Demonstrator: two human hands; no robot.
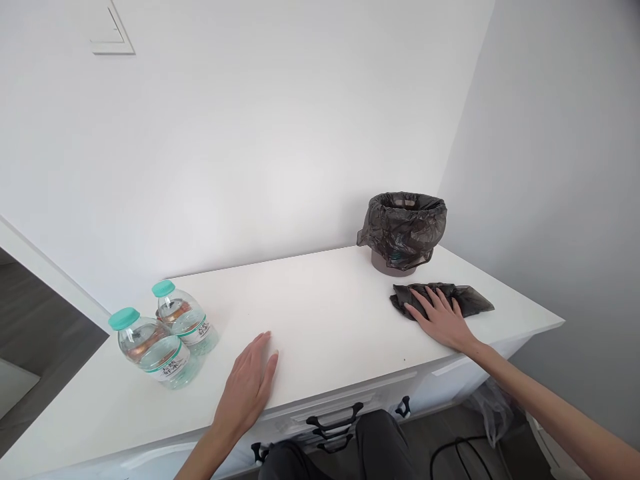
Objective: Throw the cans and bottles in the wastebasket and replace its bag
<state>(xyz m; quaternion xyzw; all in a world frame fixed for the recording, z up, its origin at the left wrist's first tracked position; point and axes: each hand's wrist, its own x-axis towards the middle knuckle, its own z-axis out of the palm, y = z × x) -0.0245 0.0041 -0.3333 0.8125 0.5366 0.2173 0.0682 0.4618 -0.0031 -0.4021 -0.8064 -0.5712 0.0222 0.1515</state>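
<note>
Knees (383, 440), white cabinet (320, 313), right hand (443, 320) on bag (474, 301), wall (300, 133), floor (43, 320) — perhaps wooden

Bottles (156, 350) left; bag (469, 301) before bin (394, 263)

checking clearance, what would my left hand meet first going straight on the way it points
Probably the plain white wall behind the flat white tabletop: the left hand points forward and slightly right, seemingly passing left of the round bin lined with black plastic. Depth leaves the exact spot unclear.
</note>
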